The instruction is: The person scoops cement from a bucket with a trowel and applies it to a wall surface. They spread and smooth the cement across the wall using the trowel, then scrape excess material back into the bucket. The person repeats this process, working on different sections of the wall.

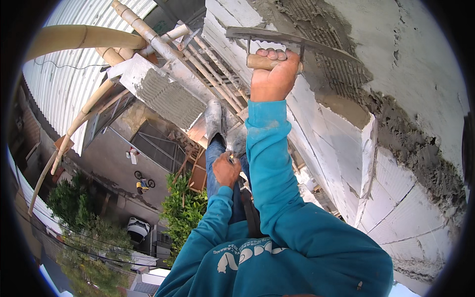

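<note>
My right hand [273, 76] grips the wooden handle [262, 62] of a steel plastering trowel [316, 42], whose long blade lies at the grey, ridged mortar [341, 76] on the wall to my right. My left hand [226, 171] is closed at waist level, beside a dark strap [245, 198]; what is in its fingers is too small to make out. My dusty boot [214, 123] stands on the scaffold below, next to a white board [166, 96] coated with combed grey mortar.
Bamboo poles [148, 37] cross at upper left beside a corrugated roof [57, 99]. White blocks [391, 198] form the wall at right. Far below are a paved yard [109, 168], a person with a bicycle [142, 183], a white car [138, 225] and trees [183, 222].
</note>
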`<state>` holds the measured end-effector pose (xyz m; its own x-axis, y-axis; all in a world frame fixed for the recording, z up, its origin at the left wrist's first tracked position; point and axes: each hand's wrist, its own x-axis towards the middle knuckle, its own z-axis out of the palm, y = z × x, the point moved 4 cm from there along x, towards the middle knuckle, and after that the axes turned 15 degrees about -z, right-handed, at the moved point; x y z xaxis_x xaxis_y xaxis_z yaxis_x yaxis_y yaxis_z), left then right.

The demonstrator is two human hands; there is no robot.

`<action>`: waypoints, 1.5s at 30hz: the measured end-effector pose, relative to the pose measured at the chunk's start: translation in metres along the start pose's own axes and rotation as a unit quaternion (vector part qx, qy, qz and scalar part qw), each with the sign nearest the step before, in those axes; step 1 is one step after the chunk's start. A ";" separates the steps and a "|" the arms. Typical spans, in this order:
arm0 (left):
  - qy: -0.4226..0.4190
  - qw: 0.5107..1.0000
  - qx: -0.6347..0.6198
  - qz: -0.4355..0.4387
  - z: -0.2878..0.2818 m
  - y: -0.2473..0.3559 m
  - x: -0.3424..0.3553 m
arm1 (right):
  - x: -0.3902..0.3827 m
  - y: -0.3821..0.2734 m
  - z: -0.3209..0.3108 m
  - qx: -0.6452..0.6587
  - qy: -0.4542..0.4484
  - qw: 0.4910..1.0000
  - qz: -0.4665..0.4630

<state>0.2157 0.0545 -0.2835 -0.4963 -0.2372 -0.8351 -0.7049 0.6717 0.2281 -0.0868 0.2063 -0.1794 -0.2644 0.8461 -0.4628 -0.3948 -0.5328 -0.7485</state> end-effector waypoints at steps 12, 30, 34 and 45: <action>0.004 1.000 0.003 -0.012 -0.003 0.002 -0.017 | -0.026 0.029 0.042 0.047 -0.078 0.995 0.044; -0.001 0.999 0.034 0.011 -0.005 -0.003 -0.004 | 0.043 0.079 0.057 0.143 -0.018 0.989 0.030; 0.035 0.999 0.034 0.012 -0.012 0.001 -0.014 | 0.012 0.086 0.081 -0.009 -0.142 0.987 0.072; 0.040 0.998 0.033 0.027 0.004 -0.001 -0.013 | 0.003 -0.012 -0.063 -0.018 -0.094 0.992 0.086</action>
<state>0.2244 0.0599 -0.2752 -0.5742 -0.2528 -0.7788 -0.6419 0.7294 0.2365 -0.0274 0.2161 -0.2021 -0.4863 0.7231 -0.4906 -0.2984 -0.6651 -0.6845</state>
